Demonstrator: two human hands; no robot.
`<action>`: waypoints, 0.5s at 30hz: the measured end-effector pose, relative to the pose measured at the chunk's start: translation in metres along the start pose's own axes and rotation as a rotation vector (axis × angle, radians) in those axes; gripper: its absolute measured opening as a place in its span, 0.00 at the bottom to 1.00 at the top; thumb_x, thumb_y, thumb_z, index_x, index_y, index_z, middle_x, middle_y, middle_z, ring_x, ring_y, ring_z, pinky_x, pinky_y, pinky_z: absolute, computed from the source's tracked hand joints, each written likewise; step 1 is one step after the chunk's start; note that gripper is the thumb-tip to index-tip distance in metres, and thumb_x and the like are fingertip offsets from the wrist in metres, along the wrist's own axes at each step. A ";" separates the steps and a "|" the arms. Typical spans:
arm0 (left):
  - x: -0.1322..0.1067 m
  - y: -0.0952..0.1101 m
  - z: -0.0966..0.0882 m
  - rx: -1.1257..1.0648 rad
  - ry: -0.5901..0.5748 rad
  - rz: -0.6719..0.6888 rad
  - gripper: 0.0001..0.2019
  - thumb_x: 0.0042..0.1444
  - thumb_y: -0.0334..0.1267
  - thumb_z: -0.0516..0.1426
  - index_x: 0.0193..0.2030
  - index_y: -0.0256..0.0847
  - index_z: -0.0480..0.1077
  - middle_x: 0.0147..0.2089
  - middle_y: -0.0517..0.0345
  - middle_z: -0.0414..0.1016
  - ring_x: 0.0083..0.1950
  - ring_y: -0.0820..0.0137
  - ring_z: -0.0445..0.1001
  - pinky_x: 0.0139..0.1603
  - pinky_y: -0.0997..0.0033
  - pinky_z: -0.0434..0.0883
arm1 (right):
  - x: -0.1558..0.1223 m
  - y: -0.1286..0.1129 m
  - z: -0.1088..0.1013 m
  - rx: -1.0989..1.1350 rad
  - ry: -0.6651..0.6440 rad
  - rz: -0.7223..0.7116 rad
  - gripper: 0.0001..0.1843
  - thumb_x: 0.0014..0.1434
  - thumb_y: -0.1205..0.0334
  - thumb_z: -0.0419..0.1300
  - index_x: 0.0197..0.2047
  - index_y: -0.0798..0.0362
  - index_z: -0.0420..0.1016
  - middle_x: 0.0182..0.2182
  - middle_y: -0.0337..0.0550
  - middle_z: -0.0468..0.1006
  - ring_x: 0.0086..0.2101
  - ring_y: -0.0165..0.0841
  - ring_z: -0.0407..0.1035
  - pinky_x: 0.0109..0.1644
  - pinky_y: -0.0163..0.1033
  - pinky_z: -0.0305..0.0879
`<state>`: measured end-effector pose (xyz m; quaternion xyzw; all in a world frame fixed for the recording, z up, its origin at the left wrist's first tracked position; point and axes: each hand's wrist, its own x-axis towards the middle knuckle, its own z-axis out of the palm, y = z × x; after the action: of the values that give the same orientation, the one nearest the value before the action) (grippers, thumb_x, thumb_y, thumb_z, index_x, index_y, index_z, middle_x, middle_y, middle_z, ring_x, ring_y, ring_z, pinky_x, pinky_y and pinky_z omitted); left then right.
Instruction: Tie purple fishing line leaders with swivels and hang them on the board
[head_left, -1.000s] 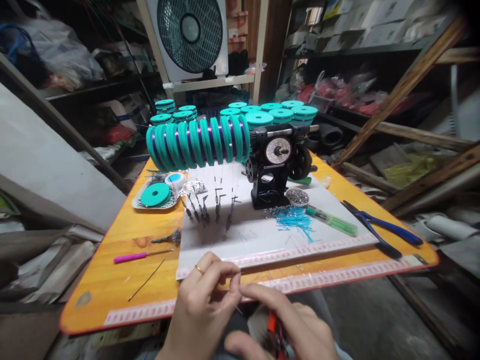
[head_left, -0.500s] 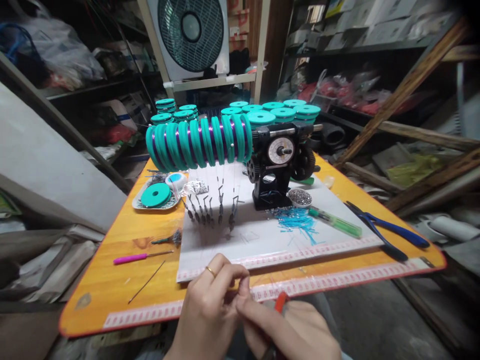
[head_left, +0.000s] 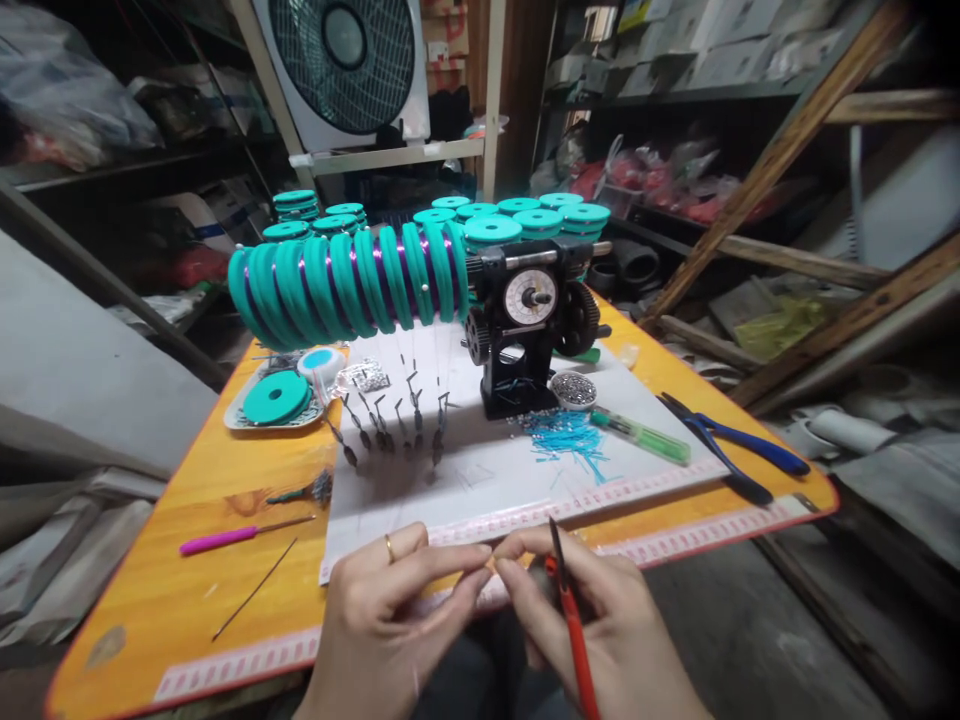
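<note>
At the table's near edge my left hand (head_left: 409,590), with a ring on one finger, pinches thumb and forefinger together. What lies in that pinch is too small to make out. Its fingertips meet those of my right hand (head_left: 592,600), whose thumb and forefinger are also pinched. A red-handled tool (head_left: 576,640) with a dark pointed tip rests in my right hand, tip up. Beyond the hands, a row of teal spools (head_left: 352,280) wound with purple line sits on a black winding machine (head_left: 521,330). Dark swivels and small weights (head_left: 375,425) hang below on thin lines.
On the white board (head_left: 480,490) lie blue thin pieces (head_left: 570,440), a bowl of small metal parts (head_left: 574,390) and a green cutter knife (head_left: 645,437). Blue-handled pliers (head_left: 750,445) lie right. A pink-handled hook (head_left: 225,540) and a tray (head_left: 240,412) are left.
My hands have opened out from a close overlap to a fingertip-to-fingertip pinch. The red-handled tool now shows upright in my right hand. The view has shifted to the right.
</note>
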<state>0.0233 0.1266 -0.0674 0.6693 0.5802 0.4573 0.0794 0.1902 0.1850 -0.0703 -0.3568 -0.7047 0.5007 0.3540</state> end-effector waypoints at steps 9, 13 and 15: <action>0.001 -0.003 0.004 0.255 -0.006 -0.014 0.05 0.58 0.31 0.61 0.37 0.47 0.74 0.25 0.67 0.72 0.22 0.76 0.67 0.24 0.77 0.60 | 0.002 0.004 -0.009 -0.061 -0.021 -0.045 0.07 0.66 0.60 0.55 0.39 0.53 0.71 0.16 0.30 0.68 0.16 0.24 0.63 0.22 0.27 0.59; 0.005 -0.006 0.005 0.428 -0.023 0.035 0.04 0.57 0.32 0.60 0.35 0.47 0.73 0.23 0.68 0.70 0.23 0.74 0.70 0.25 0.75 0.60 | -0.008 0.017 -0.015 -0.258 0.012 -0.245 0.06 0.65 0.68 0.55 0.44 0.51 0.71 0.22 0.32 0.75 0.19 0.24 0.69 0.25 0.26 0.63; 0.007 -0.006 0.006 0.452 -0.026 0.039 0.04 0.57 0.32 0.60 0.35 0.47 0.73 0.24 0.69 0.71 0.23 0.74 0.71 0.25 0.75 0.60 | -0.013 0.025 -0.015 -0.394 0.033 -0.394 0.15 0.63 0.72 0.52 0.51 0.51 0.70 0.27 0.35 0.79 0.23 0.27 0.74 0.29 0.28 0.66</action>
<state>0.0226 0.1370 -0.0715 0.6871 0.6537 0.3083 -0.0740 0.2134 0.1869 -0.0923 -0.2831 -0.8384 0.2697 0.3798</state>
